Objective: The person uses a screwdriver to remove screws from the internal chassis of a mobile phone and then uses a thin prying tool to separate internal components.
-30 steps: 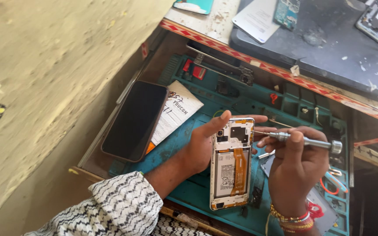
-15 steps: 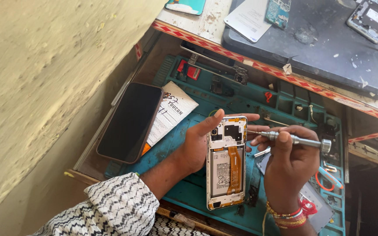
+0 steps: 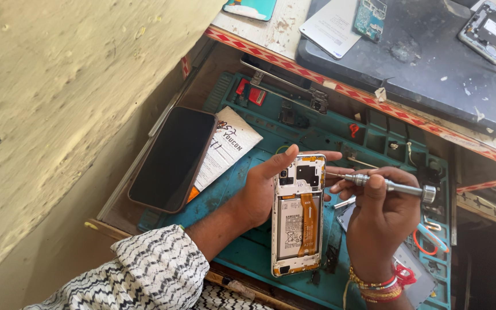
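The left hand (image 3: 262, 192) is bare, and its forearm runs back into a loose sleeve (image 3: 144, 275) of white cloth woven with a black zigzag pattern. The right hand (image 3: 381, 221) is bare too; its wrist wears stacked bangles (image 3: 377, 287) in gold, red and orange.

Your right hand (image 3: 381, 221) holds a screwdriver (image 3: 386, 185) of smooth, shiny metal, and your left hand (image 3: 262, 192) steadies an opened phone (image 3: 298, 213) with a matt white plastic plate and an orange ribbon. Under them lies a matt teal rubbery mat (image 3: 248, 252), beside a glossy black phone (image 3: 173, 158) on a paper card (image 3: 228, 146). Your sleeve (image 3: 150, 272) is woven cloth, and the wall (image 3: 58, 86) looks rough and chalky.
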